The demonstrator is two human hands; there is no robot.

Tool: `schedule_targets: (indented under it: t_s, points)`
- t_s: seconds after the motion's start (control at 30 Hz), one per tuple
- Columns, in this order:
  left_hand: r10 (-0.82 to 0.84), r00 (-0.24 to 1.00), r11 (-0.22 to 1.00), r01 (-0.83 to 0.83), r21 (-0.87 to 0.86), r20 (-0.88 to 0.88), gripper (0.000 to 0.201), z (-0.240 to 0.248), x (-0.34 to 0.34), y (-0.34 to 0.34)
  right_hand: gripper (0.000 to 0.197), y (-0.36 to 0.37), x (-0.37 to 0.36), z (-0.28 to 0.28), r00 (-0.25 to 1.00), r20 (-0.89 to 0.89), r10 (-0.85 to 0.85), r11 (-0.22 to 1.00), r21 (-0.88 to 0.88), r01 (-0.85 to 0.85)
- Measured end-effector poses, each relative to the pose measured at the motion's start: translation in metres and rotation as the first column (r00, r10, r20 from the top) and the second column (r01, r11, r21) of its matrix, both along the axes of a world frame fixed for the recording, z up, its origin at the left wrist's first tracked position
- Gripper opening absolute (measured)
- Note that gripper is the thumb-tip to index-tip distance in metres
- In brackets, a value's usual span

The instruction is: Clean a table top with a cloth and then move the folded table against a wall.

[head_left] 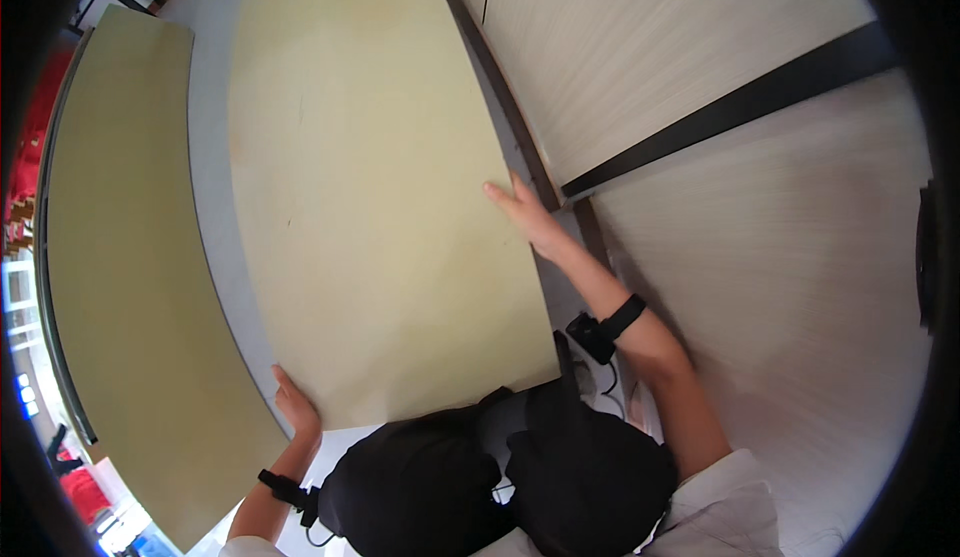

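Two large pale yellow boards show in the head view, and two bare hands work on one of them. The nearer board is the landmark here: a broad, flat sheet that fills the middle of the view, its lower edge close above the person's black-clad knees.

The left hand grips that board at its lower left corner, fingers curled along the edge and the thumb against its side. The right hand lies flat and open against the board's right edge, fingers stretched out and pressing on it rather than closed around it. So the board is held between the two hands, one at the corner and one partway up the opposite side.

Each wrist carries one black strap with a small black device: one on the left wrist, one on the right wrist, making two in all.

The second board of the same colour lies to the left of the held board, apart from it, with a strip of grey floor between them.

To the right of the held board stand light wood-grain wall panels, crossed by one dark strip. No containers are in view.
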State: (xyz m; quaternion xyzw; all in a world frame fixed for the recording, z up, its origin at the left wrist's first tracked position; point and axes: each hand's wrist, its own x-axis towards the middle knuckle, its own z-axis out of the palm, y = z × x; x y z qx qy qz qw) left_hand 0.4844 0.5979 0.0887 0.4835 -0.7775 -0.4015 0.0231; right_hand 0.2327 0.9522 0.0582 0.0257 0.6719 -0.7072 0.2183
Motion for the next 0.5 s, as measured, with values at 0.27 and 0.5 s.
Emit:
schedule_targets:
  t_s: [0.27, 0.5]
  points:
    - [-0.134, 0.976, 0.989, 0.142, 0.037, -0.17, 0.07, -0.013, 0.013, -0.019, 0.062, 0.016, 0.04, 0.004, 0.977, -0.125, 0.17, 0.917, 0.383, -0.111]
    - [-0.223, 0.959, 0.973, 0.23, 0.024, -0.173, 0.064, -0.013, 0.031, -0.025, 0.065, 0.021, 0.108, 0.003, 0.968, -0.092, 0.235, 0.657, 0.748, -0.089]
